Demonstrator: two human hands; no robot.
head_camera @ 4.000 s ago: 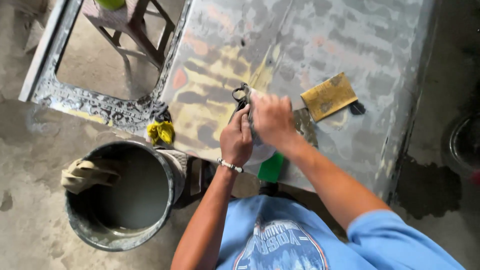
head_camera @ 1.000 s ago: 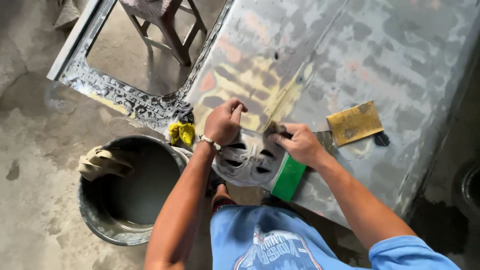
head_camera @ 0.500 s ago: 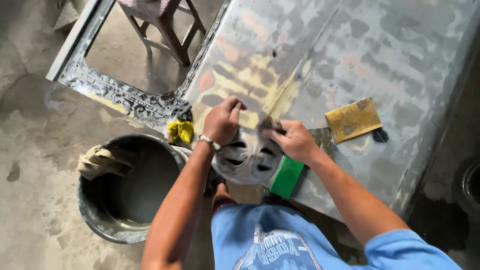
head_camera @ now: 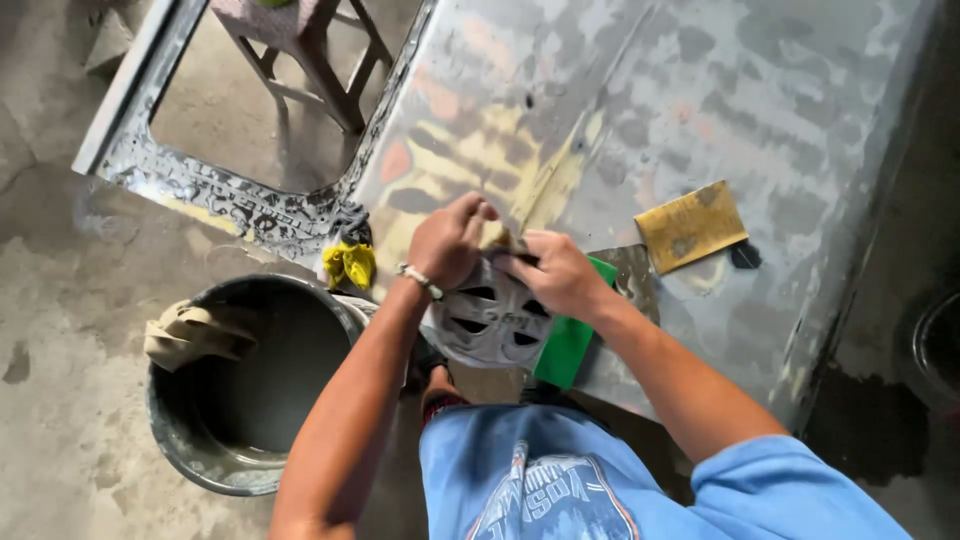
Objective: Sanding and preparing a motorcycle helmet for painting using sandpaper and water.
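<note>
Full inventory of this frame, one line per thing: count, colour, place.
Metal panel: 1, grey with yellow and orange patches, lying across the top and right, window opening at left.
Stool: 1, brown wood, seen through the opening.
Bucket: 1, dark grey, on the floor lower left.
Cloth: 1, tan, draped on the bucket rim.
Yellow rag: 1, yellow, at the panel edge above the bucket.
Sandpaper sheet: 1, yellow-brown, on the panel at right.
Green block: 1, green, under the right forearm.
Slotted grey object: 1, grey, below both hands.
Left hand: wristband, on the panel.
Right hand: beside the left, on the panel.
</note>
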